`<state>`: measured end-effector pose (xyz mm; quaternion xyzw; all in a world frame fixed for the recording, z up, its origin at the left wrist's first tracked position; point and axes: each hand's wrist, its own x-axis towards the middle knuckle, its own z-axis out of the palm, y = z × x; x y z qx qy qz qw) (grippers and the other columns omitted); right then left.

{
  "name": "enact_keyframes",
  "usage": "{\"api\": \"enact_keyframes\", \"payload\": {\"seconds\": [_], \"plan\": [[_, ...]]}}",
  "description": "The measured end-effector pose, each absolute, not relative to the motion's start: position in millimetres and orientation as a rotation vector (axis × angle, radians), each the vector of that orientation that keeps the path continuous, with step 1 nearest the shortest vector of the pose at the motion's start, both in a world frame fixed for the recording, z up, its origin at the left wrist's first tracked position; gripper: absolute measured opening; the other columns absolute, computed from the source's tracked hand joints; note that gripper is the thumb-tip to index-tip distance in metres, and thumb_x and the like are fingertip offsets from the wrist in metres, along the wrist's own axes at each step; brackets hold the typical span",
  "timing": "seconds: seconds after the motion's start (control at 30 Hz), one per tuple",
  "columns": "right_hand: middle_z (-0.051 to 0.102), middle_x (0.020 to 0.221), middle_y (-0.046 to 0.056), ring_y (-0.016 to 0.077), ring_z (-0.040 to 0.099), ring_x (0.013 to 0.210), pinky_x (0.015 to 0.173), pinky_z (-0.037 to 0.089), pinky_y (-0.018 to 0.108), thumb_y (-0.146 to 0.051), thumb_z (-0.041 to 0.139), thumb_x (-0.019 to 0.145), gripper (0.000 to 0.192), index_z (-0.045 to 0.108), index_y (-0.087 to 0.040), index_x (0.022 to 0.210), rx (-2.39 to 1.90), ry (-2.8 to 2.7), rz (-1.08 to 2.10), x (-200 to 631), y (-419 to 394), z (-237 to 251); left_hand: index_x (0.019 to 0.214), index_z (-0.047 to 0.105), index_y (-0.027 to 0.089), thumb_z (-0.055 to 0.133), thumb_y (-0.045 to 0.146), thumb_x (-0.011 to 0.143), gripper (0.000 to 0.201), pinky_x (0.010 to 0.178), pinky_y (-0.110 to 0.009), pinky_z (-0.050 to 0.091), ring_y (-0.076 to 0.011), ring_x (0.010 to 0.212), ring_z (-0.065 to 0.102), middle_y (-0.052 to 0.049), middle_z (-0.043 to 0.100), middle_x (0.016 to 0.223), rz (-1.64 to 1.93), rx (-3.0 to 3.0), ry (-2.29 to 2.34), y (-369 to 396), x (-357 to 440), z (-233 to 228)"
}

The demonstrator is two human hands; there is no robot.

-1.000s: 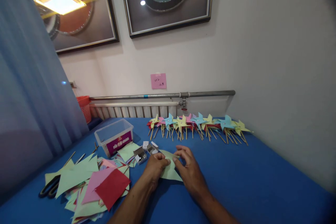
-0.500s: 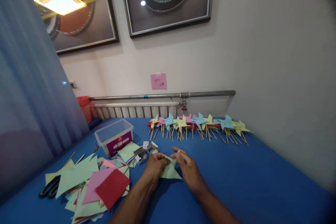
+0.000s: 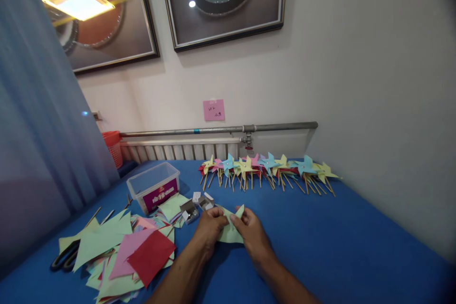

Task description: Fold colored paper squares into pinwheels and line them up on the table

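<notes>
A pale green sheet of paper (image 3: pixel 230 234) is held between my two hands above the blue table. My left hand (image 3: pixel 211 226) is closed on its left side, with the thumb pressed toward the middle. My right hand (image 3: pixel 251 232) pinches the right side, where one pointed corner stands up above the fingers. The paper's lower edge hangs between the wrists. Just beyond my left hand sit small open boxes (image 3: pixel 188 212) with shiny bits inside. A pile of coloured paper squares (image 3: pixel 151 256), red, pink and green, lies left of my left forearm.
Finished paper pinwheels on sticks (image 3: pixel 245 166) line the back of the blue table (image 3: pixel 342 247). A clear plastic tub (image 3: pixel 153 187) stands at the back left. Black-handled scissors (image 3: pixel 66 256) lie partly under the paper. A red basket (image 3: pixel 113 145) is behind, beside a blue curtain (image 3: pixel 46 104).
My right hand has moved in toward the left and closed on the pale green paper, lifting a corner up. My left hand keeps its grip. The view has shifted slightly.
</notes>
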<state>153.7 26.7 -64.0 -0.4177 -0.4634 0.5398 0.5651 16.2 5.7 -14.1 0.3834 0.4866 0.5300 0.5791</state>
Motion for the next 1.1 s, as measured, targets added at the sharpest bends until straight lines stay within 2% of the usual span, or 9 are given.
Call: {"api": "enact_keyframes", "payload": {"seconds": [0.1, 0.17, 0.47, 0.6, 0.77, 0.93, 1.1], "plan": [[0.078, 0.083, 0.005, 0.0258, 0.073, 0.074, 0.066, 0.056, 0.035, -0.068, 0.084, 0.07, 0.055, 0.07, -0.022, 0.096, -0.977, -1.109, 1.245, 154.3, 25.4, -64.0, 0.06, 0.059, 0.02, 0.081, 0.024, 0.051, 0.024, 0.051, -0.025, 0.034, -0.0102, 0.047, 0.047, 0.003, 0.058, 0.052, 1.243, 0.898, 1.12, 3.1, 18.0, -12.1], [0.076, 0.078, 0.003, 0.0233, 0.069, 0.07, 0.064, 0.054, 0.033, -0.069, 0.083, 0.071, 0.053, 0.071, -0.022, 0.09, -0.963, -1.113, 1.252, 154.0, 24.1, -61.7, 0.061, 0.06, 0.019, 0.082, 0.025, 0.051, 0.025, 0.052, -0.025, 0.034, -0.01, 0.047, 0.047, 0.003, 0.059, 0.052, 1.251, 0.887, 1.104, 1.8, 19.0, -11.6], [0.082, 0.086, 0.006, 0.0238, 0.071, 0.073, 0.063, 0.053, 0.031, -0.063, 0.079, 0.078, 0.046, 0.078, -0.019, 0.093, -1.058, -1.151, 1.242, 152.8, 17.4, -52.2, 0.064, 0.062, 0.018, 0.091, 0.031, 0.049, 0.036, 0.053, -0.026, 0.037, -0.0111, 0.05, 0.05, 0.003, 0.061, 0.054, 1.239, 0.834, 1.046, 3.5, 18.5, -16.2], [0.078, 0.078, 0.005, 0.0214, 0.066, 0.067, 0.059, 0.049, 0.029, -0.056, 0.074, 0.082, 0.035, 0.076, -0.021, 0.085, -1.154, -1.152, 1.191, 153.7, 16.5, -49.9, 0.064, 0.062, 0.018, 0.097, 0.04, 0.051, 0.043, 0.054, -0.026, 0.036, -0.0105, 0.051, 0.048, 0.002, 0.061, 0.055, 1.224, 0.844, 1.028, 1.4, 19.8, -15.2], [0.074, 0.072, 0.003, 0.0203, 0.063, 0.064, 0.057, 0.047, 0.029, -0.054, 0.071, 0.084, 0.032, 0.072, -0.023, 0.078, -1.174, -1.18, 1.138, 155.2, 17.3, -49.7, 0.064, 0.062, 0.017, 0.098, 0.047, 0.054, 0.048, 0.055, -0.026, 0.036, -0.0107, 0.052, 0.048, 0.002, 0.06, 0.056, 1.219, 0.88, 1.031, -1.0, 20.6, -11.6], [0.074, 0.072, 0.003, 0.0204, 0.063, 0.065, 0.058, 0.047, 0.029, -0.057, 0.071, 0.083, 0.035, 0.073, -0.022, 0.079, -1.147, -1.201, 1.166, 155.4, 19.7, -53.1, 0.06, 0.057, 0.02, 0.096, 0.041, 0.052, 0.045, 0.051, -0.025, 0.03, -0.0096, 0.047, 0.043, 0.004, 0.056, 0.05, 1.225, 0.947, 1.135, 3.1, 17.7, -14.3], [0.079, 0.078, 0.004, 0.0225, 0.07, 0.069, 0.064, 0.053, 0.031, -0.054, 0.078, 0.077, 0.036, 0.077, -0.021, 0.09, -1.024, -1.186, 1.288, 154.6, 22.2, -54.4, 0.06, 0.058, 0.02, 0.093, 0.035, 0.053, 0.039, 0.053, -0.026, 0.033, -0.0105, 0.048, 0.045, 0.003, 0.057, 0.051, 1.258, 0.931, 1.151, 5.0, 15.0, -14.6]]}}
